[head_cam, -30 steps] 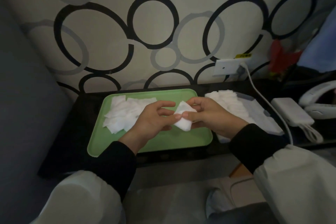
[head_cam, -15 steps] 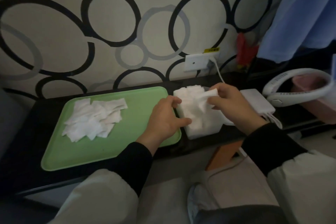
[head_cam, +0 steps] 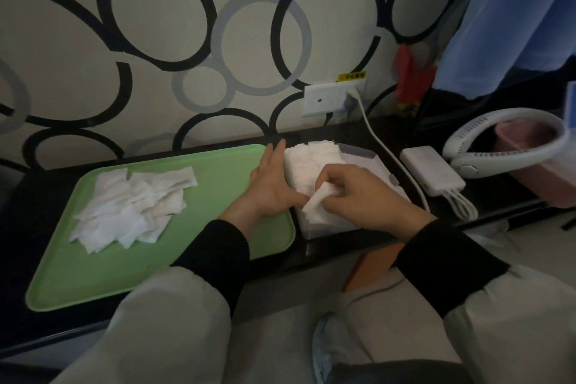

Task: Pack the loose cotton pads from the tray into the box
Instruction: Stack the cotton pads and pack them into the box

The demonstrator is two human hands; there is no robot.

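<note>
A green tray (head_cam: 193,259) lies on the dark shelf with a heap of loose white cotton pads (head_cam: 134,206) on its left half. Right of the tray stands a clear box (head_cam: 371,159) packed with a row of white pads (head_cam: 311,159). My left hand (head_cam: 271,181) lies flat with straight fingers against the left side of the box and the pads in it. My right hand (head_cam: 361,193) pinches a folded cotton pad (head_cam: 316,201) at the near end of the box.
A white power bank (head_cam: 431,174) with cables lies right of the box, and a white cable (head_cam: 383,150) runs from the wall socket (head_cam: 333,98) past it. A white neck fan (head_cam: 505,140) and a pink container (head_cam: 530,140) sit further right.
My left hand has straightened and moved up along the box's left side. My right hand has brought the pad down to the near end of the box.
</note>
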